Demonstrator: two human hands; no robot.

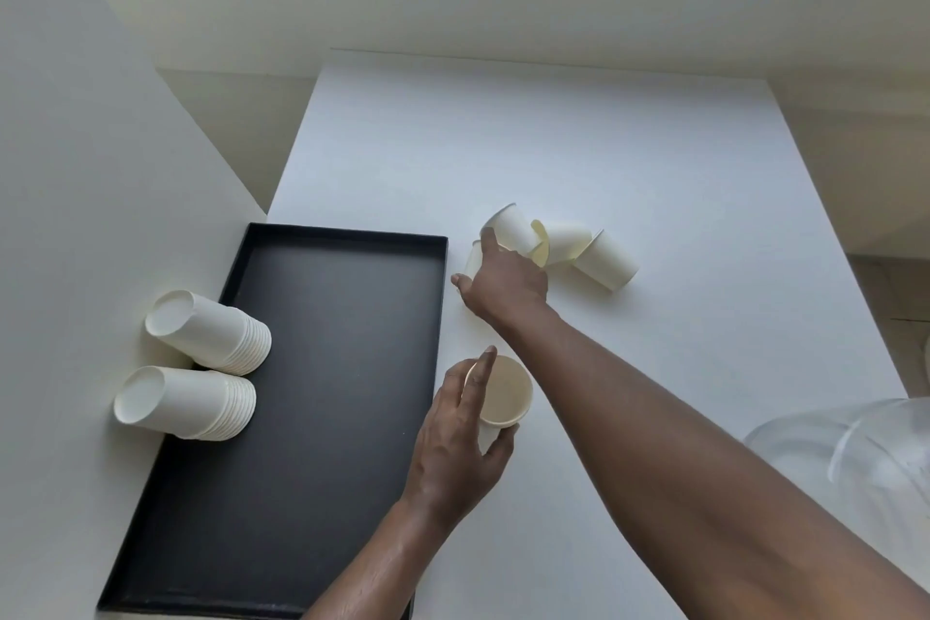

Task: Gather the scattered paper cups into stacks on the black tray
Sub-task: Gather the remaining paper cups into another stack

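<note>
A black tray [322, 368] lies on the white table, left of centre. Two stacks of upside-down white paper cups stand at its left edge, one farther [211, 332] and one nearer [186, 400]. My left hand [458, 448] grips an upright paper cup [506, 393] just right of the tray, mouth up. My right hand [503, 282] reaches over a pile of several loose cups [578, 247] lying on their sides and covers one cup [473, 259] at the pile's left end. Whether its fingers have closed on that cup is hidden.
The white table [629, 156] ends in edges at the back and right. A white wall panel [75, 166] stands directly left of the tray. A clear plastic container [855, 458] sits at the right, near the table's front corner.
</note>
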